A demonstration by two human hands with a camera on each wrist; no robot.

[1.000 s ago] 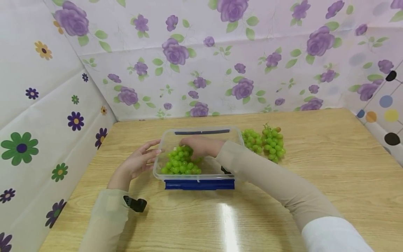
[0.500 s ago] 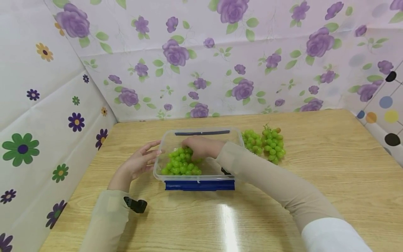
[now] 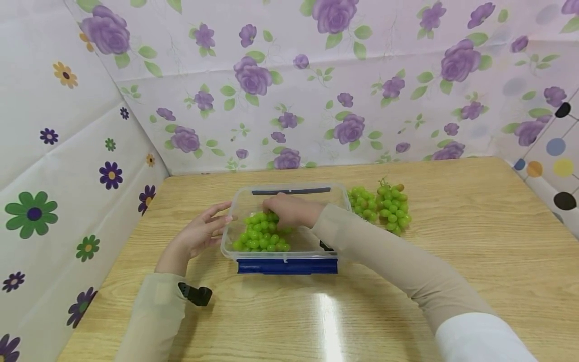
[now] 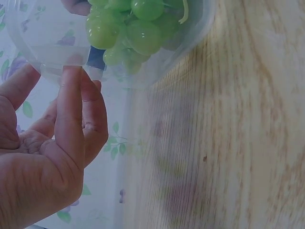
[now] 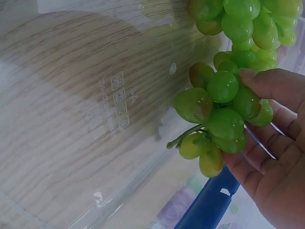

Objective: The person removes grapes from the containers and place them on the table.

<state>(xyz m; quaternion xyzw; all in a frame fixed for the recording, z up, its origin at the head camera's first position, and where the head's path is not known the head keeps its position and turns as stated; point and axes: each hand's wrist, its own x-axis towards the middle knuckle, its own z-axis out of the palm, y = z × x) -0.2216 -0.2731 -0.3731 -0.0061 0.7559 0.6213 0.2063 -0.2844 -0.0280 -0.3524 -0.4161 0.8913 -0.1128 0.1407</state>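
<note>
Grape bunch: inside the clear container, at its left half, lying on the floor of the box; long axis runs roughly 6 to 12 o'clock in the head view.
Right hand: reaches in over the far rim; fingers curled round the far end of the bunch, gripping it, as the right wrist view confirms. The bunch lies at about 7 o'clock from this hand.
Left hand: fingers straight and relaxed, fingertips touching the container's left wall from outside; holds nothing. The bunch lies at 3 o'clock from it, behind the wall.
Nearer hand: the right, already in contact.
Loose grapes: two bunches on the worktop, at 3 o'clock just beside the container.
</note>
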